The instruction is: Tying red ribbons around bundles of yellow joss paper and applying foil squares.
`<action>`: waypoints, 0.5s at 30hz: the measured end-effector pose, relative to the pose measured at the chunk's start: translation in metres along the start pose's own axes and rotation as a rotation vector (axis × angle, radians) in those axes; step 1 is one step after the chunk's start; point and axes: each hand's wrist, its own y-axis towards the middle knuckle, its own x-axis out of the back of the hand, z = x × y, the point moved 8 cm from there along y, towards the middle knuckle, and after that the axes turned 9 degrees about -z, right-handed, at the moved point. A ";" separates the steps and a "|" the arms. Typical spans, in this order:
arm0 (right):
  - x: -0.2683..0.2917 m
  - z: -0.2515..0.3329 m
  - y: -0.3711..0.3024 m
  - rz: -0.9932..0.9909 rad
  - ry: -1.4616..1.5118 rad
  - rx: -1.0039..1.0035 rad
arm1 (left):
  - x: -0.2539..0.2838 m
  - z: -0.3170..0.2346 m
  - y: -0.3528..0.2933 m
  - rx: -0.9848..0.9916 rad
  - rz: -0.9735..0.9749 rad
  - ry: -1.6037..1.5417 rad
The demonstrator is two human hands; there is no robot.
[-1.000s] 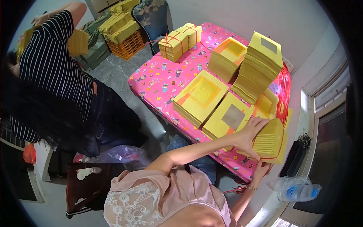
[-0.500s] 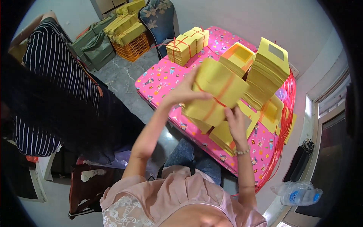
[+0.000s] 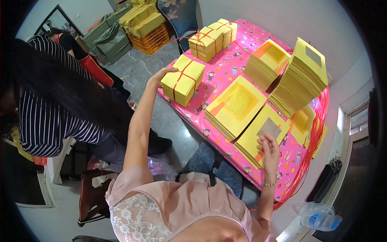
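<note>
At the table's left edge sits a bundle of yellow paper (image 3: 185, 76), bound crosswise with red plastic string. My left hand (image 3: 160, 76) holds its left side, thumb on top; the other fingers are mostly hidden. My right hand (image 3: 269, 151) is over the near edge of a yellow paper stack (image 3: 258, 125) with a silver square on top. That hand is empty, its fingers loosely bent and apart. Next to this stack lies another paper stack (image 3: 236, 101) with an orange and gold patch.
Two tied bundles (image 3: 206, 42) stand farther back on the pink patterned table (image 3: 219, 74). Tall paper stacks (image 3: 298, 80) rise at the right, beside hanging red string (image 3: 310, 149). A person in stripes (image 3: 60, 109) is at the left; another person bends behind. An orange crate (image 3: 150, 39) stands beyond.
The tied bundle went from between both hands down to the table's left edge, with my left hand still on it. My right hand let go and moved down to the right.
</note>
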 end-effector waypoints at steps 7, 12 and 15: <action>0.047 -0.037 -0.032 -0.124 -0.031 -0.115 | 0.039 0.018 0.009 0.007 -0.194 -0.081; 0.055 -0.051 -0.041 -0.237 0.011 -0.030 | 0.107 0.053 -0.032 -0.206 -0.692 -0.152; 0.055 -0.056 -0.048 -0.304 -0.067 0.007 | 0.093 0.096 -0.072 -0.302 -0.795 -0.186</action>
